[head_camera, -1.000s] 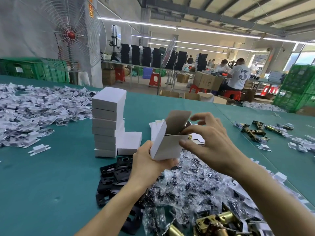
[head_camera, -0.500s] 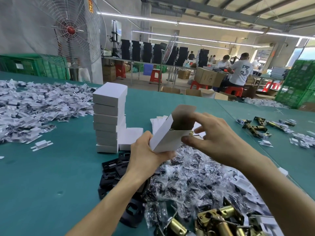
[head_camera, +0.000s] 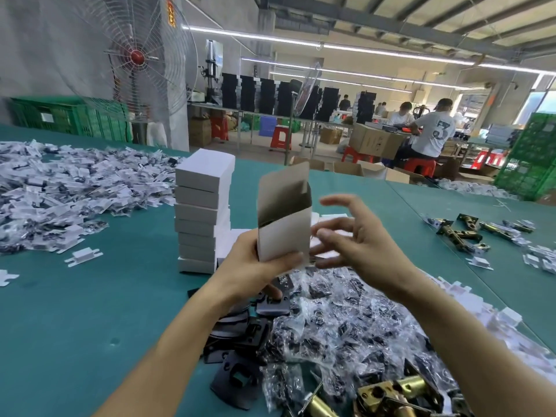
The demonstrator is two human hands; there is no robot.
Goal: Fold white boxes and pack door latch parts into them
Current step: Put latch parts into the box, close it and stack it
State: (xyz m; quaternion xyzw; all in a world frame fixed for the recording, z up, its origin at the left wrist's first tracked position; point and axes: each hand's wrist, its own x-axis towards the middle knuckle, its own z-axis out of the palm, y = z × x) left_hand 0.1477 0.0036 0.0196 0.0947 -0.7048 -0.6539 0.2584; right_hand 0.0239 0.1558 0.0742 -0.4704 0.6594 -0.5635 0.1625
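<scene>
Table (head_camera: 90, 311): green top, filled most of the frame; work spread over all of it.
Left heap (head_camera: 60, 188): white bagged parts in the upper left, well apart from the hands. Looked like unpacked stock.
Bag heap (head_camera: 346, 326): clear bags with small dark pieces, lower centre to right, large. Judged that most of the packing remained.
Box stack (head_camera: 204, 206): several closed white boxes in a column at centre, one more low at its right side. Counted as the finished part; contents not visible.
Black plates (head_camera: 237, 335): loose, lower centre, touching the bag heap's left edge.
Brass latches (head_camera: 394, 395): bottom edge, right of centre, partly under bags. More latches (head_camera: 460, 233) lay at the right, well apart.
Card sheets (head_camera: 328, 218): white, flat, behind the right hand. Probably unfolded boxes; could not be sure.
Open box (head_camera: 285, 236): at centre, held upright off the table, top flap raised, mouth open. Inside dark; whether parts were in it could not be told.
Left hand (head_camera: 255, 266): clasped round the open box's lower half, thumb across the front.
Right hand (head_camera: 364, 239): just beside the box's right edge, fingers spread and loose, gripping nothing.
Step judged: this box folded but not closed; filling or tucking the flap remained.
</scene>
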